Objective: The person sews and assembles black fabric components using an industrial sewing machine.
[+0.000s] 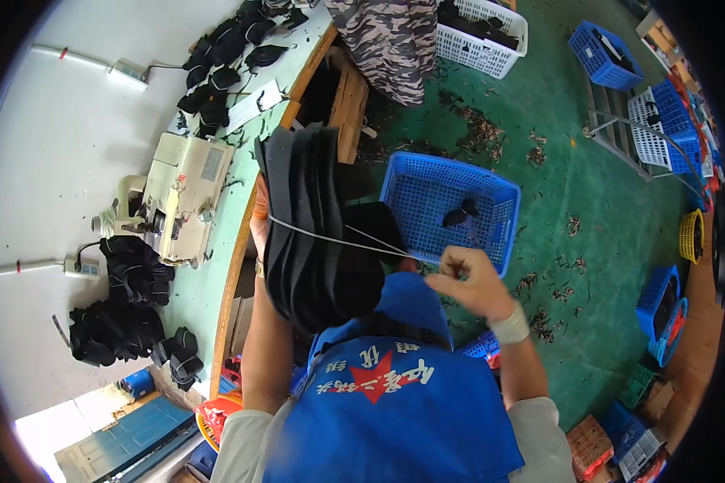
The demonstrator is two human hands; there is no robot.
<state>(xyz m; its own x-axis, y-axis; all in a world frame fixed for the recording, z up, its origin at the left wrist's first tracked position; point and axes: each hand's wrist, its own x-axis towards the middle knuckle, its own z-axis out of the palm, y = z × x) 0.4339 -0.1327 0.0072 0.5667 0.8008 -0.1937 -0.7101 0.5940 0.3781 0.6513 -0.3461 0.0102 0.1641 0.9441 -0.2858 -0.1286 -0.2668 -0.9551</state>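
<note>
A thick stack of black, curved, soft-looking pieces [302,217] stands upright in front of me, with a thin white cord [330,237] around its middle. My left hand [259,213] grips the stack from its left side; most of the fingers are hidden behind it. To the right of the stack, my right hand [471,282] is raised with its fingers curled in a pinch. Two strands of the cord run taut from the stack and meet just short of this hand, where it seems to hold the cord end; the fingertips are hard to make out.
A blue plastic basket [451,165] with a small black piece inside stands on the green floor ahead. At left, a workbench [193,302] carries a beige sewing machine [184,189] and piles of black pieces [125,314]. A white basket [479,52] stands farther off; scraps litter the floor.
</note>
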